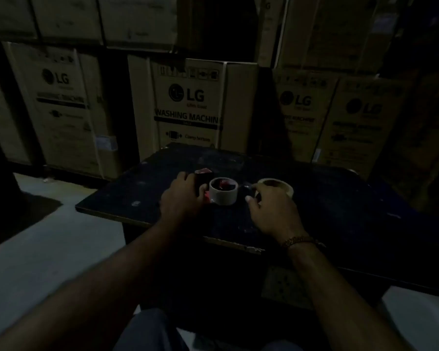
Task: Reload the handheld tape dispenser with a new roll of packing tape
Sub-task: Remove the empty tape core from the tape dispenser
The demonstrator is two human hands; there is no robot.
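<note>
Tape dispenser [204, 176], red and black, lies mid-bench with a pale roll [223, 197] on it. We curl our left hand [183, 198] and its fingers round the dispenser body. Our right hand [271, 211] bends its fingers over the near rim of the tan roll [283, 184]; we cannot tell whether they pinch it. The dark, scuffed bench [340, 198] lies open to the right, with cartons [188, 105] beyond its far edge.

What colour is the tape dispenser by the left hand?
Red and black. The tape dispenser shows best in the head view, though dimly.
</note>
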